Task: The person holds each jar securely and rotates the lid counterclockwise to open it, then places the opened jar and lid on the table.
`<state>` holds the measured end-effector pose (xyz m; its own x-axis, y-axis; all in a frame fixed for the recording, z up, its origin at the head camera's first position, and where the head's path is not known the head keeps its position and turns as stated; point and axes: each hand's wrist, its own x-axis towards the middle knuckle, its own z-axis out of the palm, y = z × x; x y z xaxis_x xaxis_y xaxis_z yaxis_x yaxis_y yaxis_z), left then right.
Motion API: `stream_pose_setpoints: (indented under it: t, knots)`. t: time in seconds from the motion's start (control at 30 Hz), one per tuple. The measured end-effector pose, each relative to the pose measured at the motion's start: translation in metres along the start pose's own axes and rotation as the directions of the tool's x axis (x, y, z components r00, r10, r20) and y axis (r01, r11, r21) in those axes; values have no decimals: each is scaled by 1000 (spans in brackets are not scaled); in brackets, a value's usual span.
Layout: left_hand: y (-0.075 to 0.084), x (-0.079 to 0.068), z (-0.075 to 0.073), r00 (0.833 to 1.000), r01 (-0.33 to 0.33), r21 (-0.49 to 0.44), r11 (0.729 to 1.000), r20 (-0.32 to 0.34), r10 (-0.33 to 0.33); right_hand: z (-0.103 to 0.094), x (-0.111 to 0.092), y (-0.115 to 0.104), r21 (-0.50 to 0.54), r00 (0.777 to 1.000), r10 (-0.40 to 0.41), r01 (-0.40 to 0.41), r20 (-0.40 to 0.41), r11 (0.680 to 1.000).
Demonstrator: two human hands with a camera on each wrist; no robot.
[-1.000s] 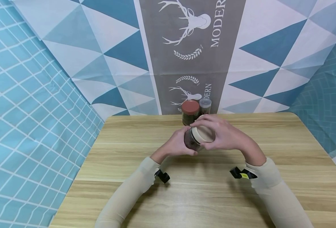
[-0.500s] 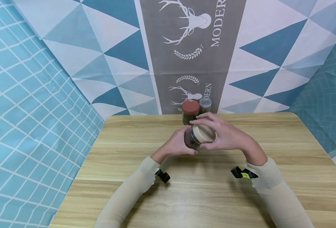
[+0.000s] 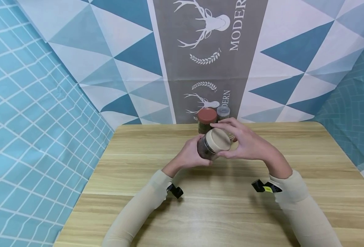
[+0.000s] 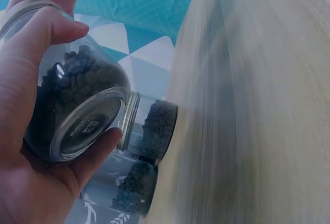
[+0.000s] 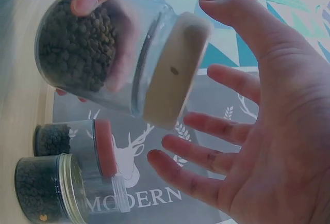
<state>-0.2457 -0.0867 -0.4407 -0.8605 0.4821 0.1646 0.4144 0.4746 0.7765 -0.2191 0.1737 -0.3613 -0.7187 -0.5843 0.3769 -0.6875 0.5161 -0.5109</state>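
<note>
My left hand [image 3: 191, 152] grips a clear glass jar [image 5: 77, 48] around its body, thumb and fingers on opposite sides. The jar is tilted above the table, its beige lid [image 3: 219, 139] turned up and to the right. Dark, bean-like pellets fill part of it, seen through the glass in both wrist views. My right hand [image 5: 278, 115] is spread beside the lid, thumb and fingers extended. In the right wrist view a gap shows between the fingertips and the lid. The lid sits on the jar's mouth.
Behind the held jar, near the table's [image 3: 157, 147] far edge, stand a red-lidded jar [image 3: 207, 116], a slimmer jar with a clear grey lid [image 3: 223, 111], and a jar with a gold ring [image 5: 38, 182], mostly hidden by the right hand in the head view. Patterned cloth hangs behind.
The right hand has loosened from the lid, its fingers opening and shifting slightly up and right. The held jar and its lid have moved a little to the left.
</note>
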Motion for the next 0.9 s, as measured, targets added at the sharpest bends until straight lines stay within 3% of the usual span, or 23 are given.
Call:
stream_pose_setpoints:
  t: [0.57,0.9]
  knots:
    - [5,3,6,999,-17,32,999,-30,18,8,4,2,-56,998,-59,57,-34,997]
    - [2,2,3,998,22,20,1000,-59,-21,0,0,3,-39,999,-2,0,-32,999]
